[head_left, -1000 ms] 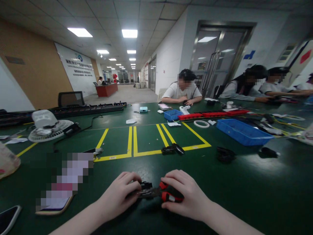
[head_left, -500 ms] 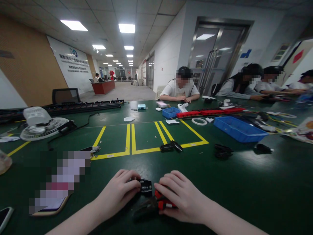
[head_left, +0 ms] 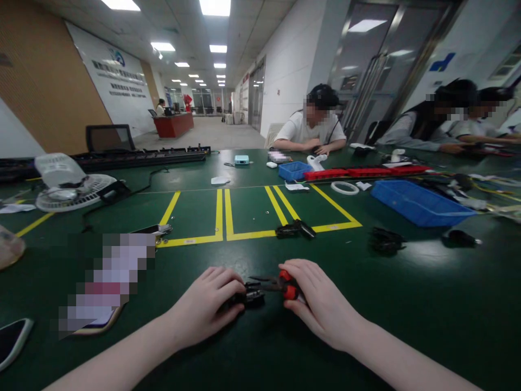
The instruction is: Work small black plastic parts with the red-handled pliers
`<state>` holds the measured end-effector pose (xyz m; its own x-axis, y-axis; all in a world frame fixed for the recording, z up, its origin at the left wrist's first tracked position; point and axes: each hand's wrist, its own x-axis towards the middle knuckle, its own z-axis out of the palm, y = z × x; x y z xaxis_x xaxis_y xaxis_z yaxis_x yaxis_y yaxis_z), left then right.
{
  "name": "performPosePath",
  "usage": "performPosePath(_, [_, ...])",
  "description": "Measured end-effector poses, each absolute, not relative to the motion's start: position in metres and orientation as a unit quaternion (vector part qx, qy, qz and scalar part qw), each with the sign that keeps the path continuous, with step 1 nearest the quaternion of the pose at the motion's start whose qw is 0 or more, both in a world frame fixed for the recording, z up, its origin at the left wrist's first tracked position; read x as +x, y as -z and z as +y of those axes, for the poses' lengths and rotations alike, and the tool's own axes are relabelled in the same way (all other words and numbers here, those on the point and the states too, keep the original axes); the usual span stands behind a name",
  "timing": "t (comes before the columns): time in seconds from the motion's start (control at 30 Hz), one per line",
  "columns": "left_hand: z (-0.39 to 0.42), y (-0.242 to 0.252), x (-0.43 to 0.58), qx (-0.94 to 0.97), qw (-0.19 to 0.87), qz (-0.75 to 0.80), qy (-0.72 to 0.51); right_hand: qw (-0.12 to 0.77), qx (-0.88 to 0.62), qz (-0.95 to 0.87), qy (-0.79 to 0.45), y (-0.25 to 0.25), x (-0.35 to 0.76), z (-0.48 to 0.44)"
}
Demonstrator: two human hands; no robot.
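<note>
My left hand (head_left: pixel 209 304) is closed around a small black plastic part (head_left: pixel 255 295), whose right end sticks out past the fingers. Pliers with red handles (head_left: pixel 290 292) are gripped in my right hand (head_left: pixel 323 309). Their dark, slim jaws point left, spread slightly apart, and lie over or beside the exposed end of the black part; whether they touch it I cannot tell. My palm and fingers hide most of the handles.
Beyond my hands lie more black parts (head_left: pixel 296 228), a black cluster (head_left: pixel 386 240) and a blue bin (head_left: pixel 421 202). A phone (head_left: pixel 108 320) lies at left, with a white fan (head_left: pixel 75 190) behind it. Across the table sits a person (head_left: pixel 311 127).
The pliers have swung from pointing toward me to pointing left, with their jaws brought to the black part. The view has tilted down and shifted a little left.
</note>
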<state>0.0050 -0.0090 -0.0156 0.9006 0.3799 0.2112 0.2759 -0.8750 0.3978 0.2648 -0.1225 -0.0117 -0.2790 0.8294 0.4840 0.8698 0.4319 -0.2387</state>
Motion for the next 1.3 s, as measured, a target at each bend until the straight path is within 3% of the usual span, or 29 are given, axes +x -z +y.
performPosePath(0.27, [-0.008,0.013,0.004,0.944,0.234,0.166,-0.159,0.261,-0.531,-0.806,0.001,0.004,0.259,-0.124])
performPosePath(0.53, [-0.008,0.014,0.005,0.95,0.224,0.148,-0.158,0.213,-0.543,-0.812,0.015,0.005,0.258,-0.123])
performPosePath(1.3, [-0.006,0.015,0.002,0.965,0.184,0.121,-0.143,0.19,-0.526,-0.827,0.051,0.001,0.259,-0.125])
